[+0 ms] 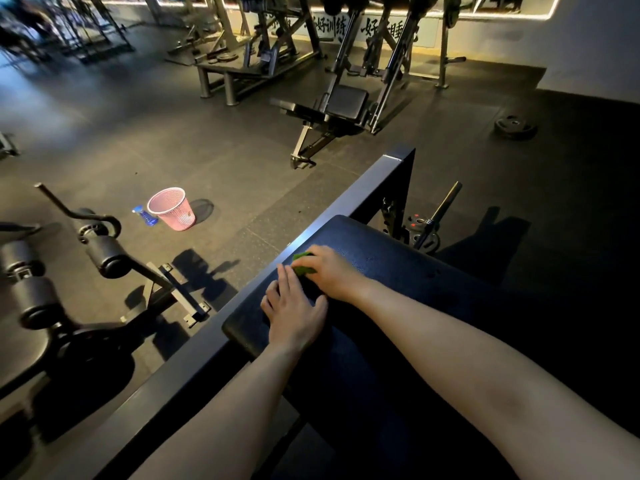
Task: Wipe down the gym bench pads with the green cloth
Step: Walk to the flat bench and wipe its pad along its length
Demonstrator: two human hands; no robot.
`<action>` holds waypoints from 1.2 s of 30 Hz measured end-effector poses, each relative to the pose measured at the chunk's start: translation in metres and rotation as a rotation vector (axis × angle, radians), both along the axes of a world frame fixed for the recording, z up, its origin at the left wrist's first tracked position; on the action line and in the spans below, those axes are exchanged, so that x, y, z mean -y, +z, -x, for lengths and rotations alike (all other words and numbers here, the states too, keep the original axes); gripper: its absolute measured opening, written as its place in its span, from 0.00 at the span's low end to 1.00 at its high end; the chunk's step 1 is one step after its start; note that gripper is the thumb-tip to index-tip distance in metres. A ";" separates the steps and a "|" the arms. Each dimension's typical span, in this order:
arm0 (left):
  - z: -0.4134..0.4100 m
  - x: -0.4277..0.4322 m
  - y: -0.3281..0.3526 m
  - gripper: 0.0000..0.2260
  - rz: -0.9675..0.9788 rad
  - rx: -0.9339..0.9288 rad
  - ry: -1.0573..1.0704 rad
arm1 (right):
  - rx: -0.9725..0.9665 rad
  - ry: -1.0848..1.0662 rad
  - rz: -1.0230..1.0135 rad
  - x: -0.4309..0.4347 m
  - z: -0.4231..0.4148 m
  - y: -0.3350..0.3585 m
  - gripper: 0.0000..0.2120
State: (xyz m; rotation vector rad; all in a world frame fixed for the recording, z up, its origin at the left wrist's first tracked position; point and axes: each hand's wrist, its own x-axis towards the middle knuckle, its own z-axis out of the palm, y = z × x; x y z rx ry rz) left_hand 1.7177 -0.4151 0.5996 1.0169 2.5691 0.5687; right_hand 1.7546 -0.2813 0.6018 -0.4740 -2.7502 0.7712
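A person leans over a dark gym bench pad with both bare forearms stretched across it. The right hand holds the green cloth pressed to the pad's top near its left edge, fingers bent over the bunched fabric so that only a strip of green shows past the fingertips. The left hand lies just beside it on the same edge, nearer the person, grasping nothing, fingers straight and spread flat on the pad. A grey steel frame beam runs along the pad's left side, touching it. On the rubber floor well to the left of the pad stand a pink mesh basket and, just beside that, a blue spray bottle. Beyond the pad's far end a barbell leans, and farther off a weight plate lies flat.
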 end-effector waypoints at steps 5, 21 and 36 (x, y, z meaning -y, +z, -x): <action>-0.001 0.000 0.003 0.36 0.057 -0.037 -0.030 | 0.000 -0.265 -0.097 -0.052 -0.011 -0.009 0.12; -0.002 -0.010 0.018 0.27 0.174 -0.002 -0.033 | 0.064 -0.590 -0.011 -0.053 -0.067 -0.007 0.13; -0.036 -0.041 0.001 0.28 0.089 -0.101 -0.224 | 0.053 -0.645 0.092 -0.053 -0.060 0.001 0.20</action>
